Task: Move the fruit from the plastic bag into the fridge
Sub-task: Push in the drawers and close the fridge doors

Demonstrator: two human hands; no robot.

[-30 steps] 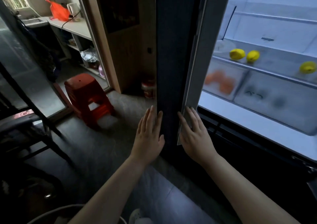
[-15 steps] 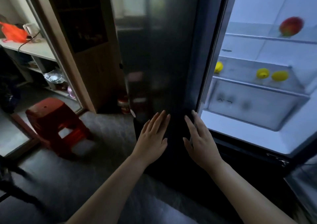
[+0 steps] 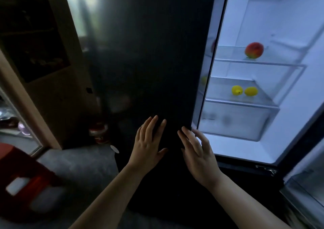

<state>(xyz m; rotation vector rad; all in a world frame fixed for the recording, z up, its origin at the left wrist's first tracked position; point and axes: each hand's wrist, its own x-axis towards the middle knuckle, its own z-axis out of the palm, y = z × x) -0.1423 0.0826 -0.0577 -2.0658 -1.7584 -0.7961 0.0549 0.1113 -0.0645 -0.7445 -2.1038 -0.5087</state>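
The fridge's dark left door (image 3: 149, 53) fills the middle of the view, nearly closed. My left hand (image 3: 149, 144) lies flat against its lower part, fingers spread. My right hand (image 3: 196, 146) is flat beside it at the door's right edge, holding nothing. Through the gap on the right the lit fridge interior (image 3: 263, 18) shows. A red-green mango (image 3: 254, 50) sits on an upper glass shelf. Two yellow lemons (image 3: 244, 91) lie on the shelf below, above a frosted drawer (image 3: 235, 121). The plastic bag is out of view.
The fridge's right door (image 3: 308, 190) stands open at the right edge. A red plastic stool (image 3: 22, 185) stands on the grey floor at lower left. A wooden cabinet (image 3: 43, 70) stands left of the fridge, with a red-and-white container (image 3: 99, 132) at its foot.
The left door has swung from edge-on to nearly closed under both flat hands. The view has shifted right, so the stool and the kitchen counter slid out to the left.
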